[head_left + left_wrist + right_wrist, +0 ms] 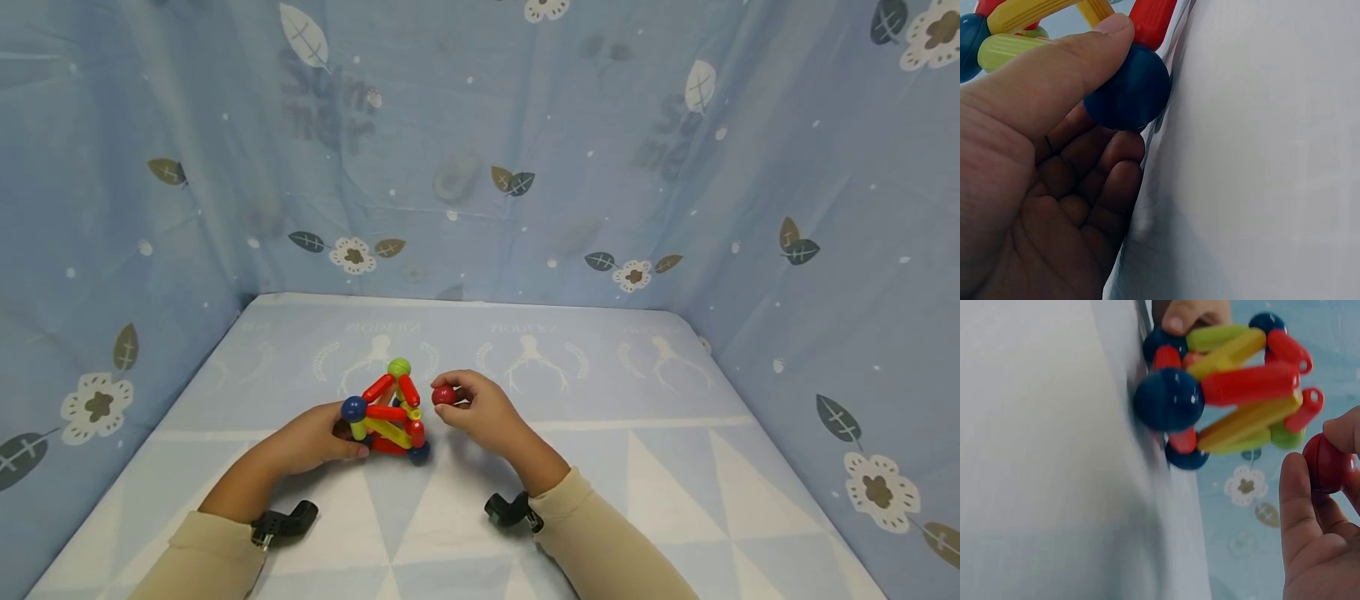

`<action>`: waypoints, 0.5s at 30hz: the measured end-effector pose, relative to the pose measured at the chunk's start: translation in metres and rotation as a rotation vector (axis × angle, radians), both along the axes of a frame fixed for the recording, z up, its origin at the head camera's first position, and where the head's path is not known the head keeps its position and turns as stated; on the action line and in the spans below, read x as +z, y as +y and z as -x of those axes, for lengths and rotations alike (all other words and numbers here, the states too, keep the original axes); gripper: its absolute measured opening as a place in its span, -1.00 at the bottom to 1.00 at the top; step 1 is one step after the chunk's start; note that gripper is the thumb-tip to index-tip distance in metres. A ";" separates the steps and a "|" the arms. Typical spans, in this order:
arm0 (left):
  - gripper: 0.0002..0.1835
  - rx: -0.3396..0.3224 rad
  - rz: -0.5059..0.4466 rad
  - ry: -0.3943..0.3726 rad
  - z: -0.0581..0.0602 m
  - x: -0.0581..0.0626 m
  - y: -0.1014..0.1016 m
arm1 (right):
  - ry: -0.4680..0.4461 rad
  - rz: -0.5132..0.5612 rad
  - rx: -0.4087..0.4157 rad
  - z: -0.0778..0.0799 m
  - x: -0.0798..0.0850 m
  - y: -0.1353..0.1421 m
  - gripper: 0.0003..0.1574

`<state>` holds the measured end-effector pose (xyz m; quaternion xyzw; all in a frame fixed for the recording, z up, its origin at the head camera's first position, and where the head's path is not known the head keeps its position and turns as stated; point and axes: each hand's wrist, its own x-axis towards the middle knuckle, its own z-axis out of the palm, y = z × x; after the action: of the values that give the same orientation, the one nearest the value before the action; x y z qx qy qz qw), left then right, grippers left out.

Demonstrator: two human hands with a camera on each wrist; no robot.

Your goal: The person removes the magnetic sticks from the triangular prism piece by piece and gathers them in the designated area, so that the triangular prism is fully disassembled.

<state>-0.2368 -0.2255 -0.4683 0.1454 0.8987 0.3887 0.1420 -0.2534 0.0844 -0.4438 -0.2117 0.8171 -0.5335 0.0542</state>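
Observation:
A frame of magnetic rods and balls [387, 412], in red, yellow, green and dark blue, stands on the table. My left hand [318, 437] pinches a dark blue ball [1132, 87] at its lower left corner, thumb on top and fingers beneath. At the frame's top sits a green ball [399, 367]. Just right of the frame, my right hand [480, 410] holds a red ball [1329, 464] between thumb and fingers, apart from the frame. Two red rods [1304, 411] near it have free ends. Part of the frame's left side is hidden by my left hand.
A pale cloth with triangles and antler prints covers the table [600, 500]. Blue patterned curtains [480, 150] enclose it at the back and both sides. Black wrist mounts [285, 522] sit on both forearms.

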 end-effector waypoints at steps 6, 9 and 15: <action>-0.43 0.003 0.002 0.007 0.000 -0.002 -0.002 | 0.004 -0.013 -0.076 0.016 -0.006 0.012 -0.63; -0.41 0.004 0.000 0.010 0.001 -0.002 -0.002 | 0.003 -0.027 -0.124 0.024 -0.010 0.019 -0.60; -0.42 0.018 -0.009 -0.002 -0.002 0.001 -0.001 | 0.019 -0.077 -0.168 0.038 -0.020 0.031 -0.55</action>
<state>-0.2347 -0.2263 -0.4671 0.1374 0.8980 0.3941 0.1389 -0.2918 0.1151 -0.4636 -0.1454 0.8524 -0.5021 0.0098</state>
